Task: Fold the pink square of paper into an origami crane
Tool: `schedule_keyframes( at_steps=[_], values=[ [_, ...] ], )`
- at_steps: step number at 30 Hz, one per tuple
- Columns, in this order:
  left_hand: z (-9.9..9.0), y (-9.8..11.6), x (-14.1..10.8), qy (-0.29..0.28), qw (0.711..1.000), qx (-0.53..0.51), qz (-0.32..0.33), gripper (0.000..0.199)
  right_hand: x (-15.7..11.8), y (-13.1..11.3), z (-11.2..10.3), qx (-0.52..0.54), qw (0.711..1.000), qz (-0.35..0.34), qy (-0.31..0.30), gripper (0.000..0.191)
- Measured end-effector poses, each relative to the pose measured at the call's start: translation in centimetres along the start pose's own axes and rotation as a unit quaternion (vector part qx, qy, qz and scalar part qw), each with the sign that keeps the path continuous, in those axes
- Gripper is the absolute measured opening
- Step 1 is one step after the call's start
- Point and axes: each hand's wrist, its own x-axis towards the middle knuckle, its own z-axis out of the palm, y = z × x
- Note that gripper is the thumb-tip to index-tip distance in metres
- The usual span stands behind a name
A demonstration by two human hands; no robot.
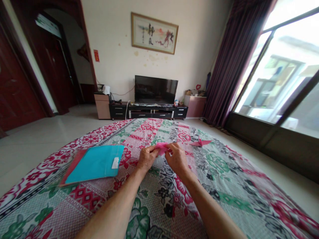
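Between my two hands is a small piece of folded pink paper (161, 148), held just above the cloth-covered table. My left hand (147, 157) pinches its left side between thumb and fingers. On the other side, my right hand (176, 157) grips the right edge with thumb and curled fingers. The paper's lower folds are partly hidden by the fingers. Beyond my right hand, a folded pink paper crane (200, 142) stands on the tablecloth. Left of my left hand lies a clear packet of blue paper (96, 163), with a white label near its right edge.
A red sheet (74, 164) shows under the packet's left side. The round table wears a floral tablecloth (216, 162). Past its far edge stand a low black cabinet (156, 112) and a television (156, 90). A purple curtain (229, 63) hangs beside the window at right.
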Motion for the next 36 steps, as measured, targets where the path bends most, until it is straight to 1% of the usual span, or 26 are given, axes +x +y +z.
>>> schedule_keyframes(
  at_steps=[3,6,9,11,14,19,22,25,31,36],
  values=[
    [0.1,-0.4,0.1,-0.012,1.0,-0.006,0.008,0.025,0.0,-0.3,-0.2,-0.017,1.0,-0.005,-0.018,0.012],
    [0.2,-0.7,0.2,-0.022,1.0,-0.017,0.0,0.024,0.1,-0.4,-0.3,-0.005,0.999,-0.008,-0.031,0.012],
    [0.2,-0.9,0.2,-0.037,0.999,-0.036,-0.005,0.024,0.2,-0.2,-0.4,0.032,0.999,-0.005,-0.031,0.014],
    [0.3,-1.0,0.1,-0.041,0.998,-0.053,-0.01,0.025,0.2,-0.1,-0.2,0.063,0.998,-0.002,-0.013,0.016],
    [0.3,-0.8,0.1,-0.039,0.997,-0.07,-0.02,0.026,0.1,0.0,0.4,0.1,0.994,0.002,0.033,0.016],
    [0.5,-0.1,0.0,-0.026,0.994,-0.096,-0.037,0.027,-0.4,-0.3,1.5,0.119,0.988,0.03,0.089,0.016],
    [0.6,0.0,0.0,-0.018,0.995,-0.094,-0.032,0.027,-0.4,-0.5,1.7,0.129,0.984,0.046,0.117,0.017],
    [0.7,0.0,0.0,-0.013,0.996,-0.088,-0.026,0.026,-0.4,-0.6,1.7,0.133,0.982,0.051,0.125,0.017],
    [0.6,-0.1,0.1,-0.009,0.997,-0.07,-0.021,0.026,-0.3,-0.7,1.3,0.107,0.987,0.035,0.118,0.016],
    [0.6,-0.2,0.1,-0.008,0.996,-0.084,-0.022,0.027,-0.5,-0.7,1.3,0.104,0.987,0.019,0.121,0.014]
  ],
)
